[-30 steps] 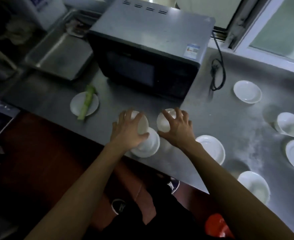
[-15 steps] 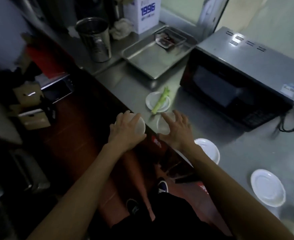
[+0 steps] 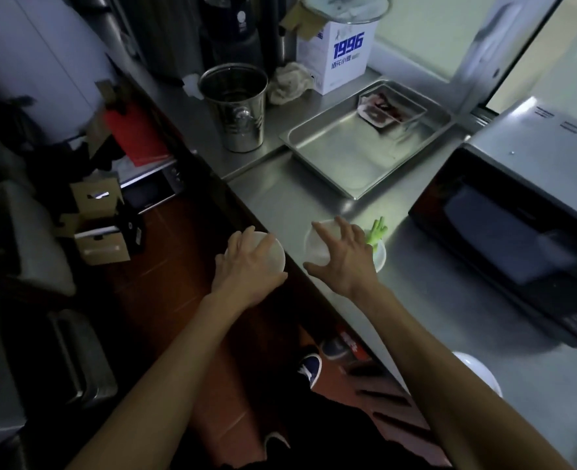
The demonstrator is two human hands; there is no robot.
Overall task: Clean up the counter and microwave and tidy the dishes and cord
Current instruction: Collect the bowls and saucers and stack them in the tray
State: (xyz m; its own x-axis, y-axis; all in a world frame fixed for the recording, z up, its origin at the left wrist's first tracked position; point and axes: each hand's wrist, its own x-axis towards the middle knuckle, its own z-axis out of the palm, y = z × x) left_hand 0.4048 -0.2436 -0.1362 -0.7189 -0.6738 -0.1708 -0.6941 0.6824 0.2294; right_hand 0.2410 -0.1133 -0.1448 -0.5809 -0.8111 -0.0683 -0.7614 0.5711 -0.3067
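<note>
Head view: left hand (image 3: 246, 266) grips 1 white bowl (image 3: 275, 257); right hand (image 3: 344, 262) grips another bowl (image 3: 317, 245); metal tray (image 3: 348, 157) holds 1 clear container (image 3: 390, 108).

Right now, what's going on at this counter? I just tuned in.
A person stands at a steel counter, carrying a small white bowl in each hand. The left hand grips one bowl out past the counter's edge, over the floor. The right hand holds the other bowl above a white plate with a green vegetable stalk on it. The microwave sits to the right, door closed; a metal tray lies behind.
</note>
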